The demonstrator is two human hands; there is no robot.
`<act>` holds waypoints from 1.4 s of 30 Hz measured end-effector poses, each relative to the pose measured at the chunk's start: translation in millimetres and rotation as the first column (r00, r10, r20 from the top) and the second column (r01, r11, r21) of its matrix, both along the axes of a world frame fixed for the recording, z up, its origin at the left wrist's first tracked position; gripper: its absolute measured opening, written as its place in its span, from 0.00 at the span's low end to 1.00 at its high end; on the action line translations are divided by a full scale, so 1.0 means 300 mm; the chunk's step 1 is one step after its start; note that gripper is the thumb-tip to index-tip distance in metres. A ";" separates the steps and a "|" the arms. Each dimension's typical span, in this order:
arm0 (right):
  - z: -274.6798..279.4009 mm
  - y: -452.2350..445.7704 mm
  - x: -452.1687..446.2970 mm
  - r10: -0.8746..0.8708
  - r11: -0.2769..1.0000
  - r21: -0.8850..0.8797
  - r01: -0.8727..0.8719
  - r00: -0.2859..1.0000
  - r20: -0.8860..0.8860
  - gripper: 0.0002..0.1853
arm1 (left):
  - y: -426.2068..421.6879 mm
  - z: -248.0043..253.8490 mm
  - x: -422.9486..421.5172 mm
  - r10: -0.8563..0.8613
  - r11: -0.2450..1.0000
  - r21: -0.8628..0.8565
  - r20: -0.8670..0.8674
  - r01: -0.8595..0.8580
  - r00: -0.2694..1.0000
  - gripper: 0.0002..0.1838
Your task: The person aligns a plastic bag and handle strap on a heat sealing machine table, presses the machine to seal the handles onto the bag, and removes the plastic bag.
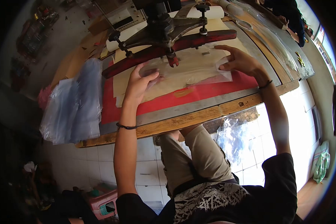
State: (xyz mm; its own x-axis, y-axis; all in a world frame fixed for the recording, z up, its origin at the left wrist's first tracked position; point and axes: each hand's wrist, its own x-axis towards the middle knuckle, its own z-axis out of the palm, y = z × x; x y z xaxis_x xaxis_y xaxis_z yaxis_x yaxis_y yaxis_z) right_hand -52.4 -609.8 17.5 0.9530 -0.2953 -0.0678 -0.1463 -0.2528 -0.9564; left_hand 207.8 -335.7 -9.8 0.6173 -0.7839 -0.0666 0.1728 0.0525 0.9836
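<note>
A thin clear plastic sheet, perhaps a bag, is stretched between my hands above the cream paper on the worktable. My left hand has its left end, thumb on top and fingers partly hidden under the film. At the other end, my right hand grips the sheet's edge with the thumb, while its index finger reaches out along the top. Over the sheet hangs a machine head carrying a curved red bar. Red material shows beneath the paper.
A stack of clear plastic bags hangs over the table's left corner. More plastic strips and a roll lie at the right. An instrument box stands behind. The wooden table edge runs before my knees; a pink stool is below.
</note>
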 end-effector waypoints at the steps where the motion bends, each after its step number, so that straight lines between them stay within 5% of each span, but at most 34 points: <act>1: -0.011 0.001 0.004 -0.007 1.000 -0.014 0.008 1.000 0.022 0.40 | 0.000 0.000 0.002 -0.023 1.000 0.001 -0.010 0.023 1.000 0.34; 9: -0.017 0.003 0.015 -0.077 0.997 0.018 0.077 0.997 -0.007 0.36 | 0.027 0.039 0.008 -0.130 0.991 0.012 -0.037 0.131 0.991 0.37; 14: -0.070 -0.010 0.053 -0.172 0.985 0.016 0.171 0.974 0.150 0.34 | 0.016 0.023 0.000 -0.074 0.996 0.047 0.018 0.073 0.997 0.36; 26: -0.097 0.009 0.078 -0.365 0.926 -0.019 0.376 0.908 0.204 0.34 | -0.002 0.000 0.009 0.024 1.000 0.003 0.059 -0.024 0.998 0.34; 30: -0.084 -0.010 0.070 -0.298 0.952 -0.013 0.305 0.938 0.177 0.34 | -0.009 -0.015 0.009 0.086 0.996 0.007 0.129 -0.088 0.988 0.32; 35: -0.069 -0.022 0.042 -0.180 0.983 0.020 0.180 0.960 0.215 0.34 | 0.001 -0.019 0.015 0.040 0.998 -0.042 0.011 -0.039 0.999 0.32; 42: -0.049 -0.008 0.037 -0.179 0.982 0.090 0.168 0.974 0.138 0.22 | 0.016 0.003 0.022 -0.060 0.993 -0.110 -0.101 0.048 0.993 0.32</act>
